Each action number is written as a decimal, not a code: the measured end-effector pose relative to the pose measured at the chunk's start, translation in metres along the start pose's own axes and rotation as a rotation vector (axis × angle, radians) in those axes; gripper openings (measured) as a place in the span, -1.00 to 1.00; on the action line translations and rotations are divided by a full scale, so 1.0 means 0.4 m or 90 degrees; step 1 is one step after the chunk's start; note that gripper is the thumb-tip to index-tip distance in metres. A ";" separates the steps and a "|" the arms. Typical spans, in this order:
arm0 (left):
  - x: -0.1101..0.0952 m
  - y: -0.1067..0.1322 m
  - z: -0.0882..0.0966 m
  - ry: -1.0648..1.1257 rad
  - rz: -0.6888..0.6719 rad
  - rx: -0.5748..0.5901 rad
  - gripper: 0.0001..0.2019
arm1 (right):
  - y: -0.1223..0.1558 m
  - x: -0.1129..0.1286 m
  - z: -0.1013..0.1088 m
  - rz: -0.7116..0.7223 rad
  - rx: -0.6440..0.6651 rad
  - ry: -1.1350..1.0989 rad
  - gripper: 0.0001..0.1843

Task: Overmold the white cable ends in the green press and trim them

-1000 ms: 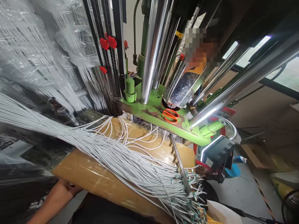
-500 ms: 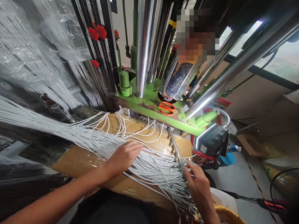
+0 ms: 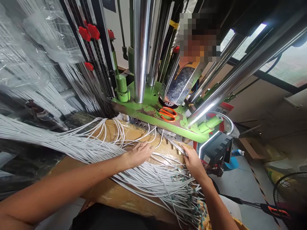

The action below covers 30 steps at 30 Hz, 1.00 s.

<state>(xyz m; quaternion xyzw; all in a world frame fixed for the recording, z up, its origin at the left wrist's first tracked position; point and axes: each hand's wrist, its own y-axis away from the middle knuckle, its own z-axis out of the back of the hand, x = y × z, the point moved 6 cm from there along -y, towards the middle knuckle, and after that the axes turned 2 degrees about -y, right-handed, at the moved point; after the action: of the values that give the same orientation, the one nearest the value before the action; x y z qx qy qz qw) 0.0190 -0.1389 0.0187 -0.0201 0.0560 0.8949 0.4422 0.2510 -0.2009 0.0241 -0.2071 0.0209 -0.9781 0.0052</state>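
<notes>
orange scissors on green plate beyond white wires

Long white wires lie on the flat brown board, and orange steel scissors sit on the green metal plate behind them.

My one camera sits on the person's head and looks forward and down, close to the left hand and right hand.

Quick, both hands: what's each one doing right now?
Left hand: open, resting on the white wires.
Right hand: closed, holding the end of a slim metal bar.
</notes>
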 end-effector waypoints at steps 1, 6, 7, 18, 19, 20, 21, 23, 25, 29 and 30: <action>0.001 -0.001 0.002 0.018 0.001 -0.003 -0.76 | -0.017 -0.002 -0.002 0.006 0.000 0.003 -0.45; 0.021 0.007 0.029 0.187 -0.023 0.022 -0.83 | -0.031 0.085 -0.001 0.034 0.001 -0.049 -0.59; 0.028 0.007 0.031 0.233 -0.028 0.051 -0.83 | -0.024 0.119 -0.006 0.050 0.033 -0.097 -0.61; 0.046 -0.010 -0.017 0.429 -0.080 0.291 -0.79 | 0.008 0.273 -0.115 0.049 0.195 -0.090 -0.92; 0.047 -0.012 -0.003 0.424 -0.073 0.257 -0.81 | 0.006 0.280 -0.115 0.048 0.186 -0.086 -0.89; 0.050 -0.010 0.017 0.424 -0.062 0.220 -0.82 | 0.004 0.287 -0.109 0.046 0.177 -0.087 -0.85; 0.053 -0.005 0.040 0.430 -0.047 0.191 -0.82 | 0.004 0.296 -0.099 0.045 0.170 -0.088 -0.80; 0.062 0.022 0.086 0.459 -0.022 0.180 -0.81 | 0.009 0.313 -0.064 0.060 0.168 -0.097 -0.72; 0.070 0.066 0.131 0.493 -0.014 0.197 -0.76 | 0.023 0.324 -0.012 0.098 0.187 -0.106 -0.71; 0.055 0.160 0.183 0.533 -0.029 0.217 -0.66 | 0.071 0.326 0.081 0.162 0.248 -0.116 -0.64; 0.034 0.177 0.179 0.541 -0.039 0.224 -0.69 | 0.083 0.327 0.086 0.167 0.268 -0.105 -0.63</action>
<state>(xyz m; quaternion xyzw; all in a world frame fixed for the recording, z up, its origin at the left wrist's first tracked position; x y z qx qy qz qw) -0.0445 -0.1622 0.0944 -0.3113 0.3827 0.7709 0.4029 0.1453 -0.2378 0.1072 -0.2761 -0.1572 -0.9315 0.1770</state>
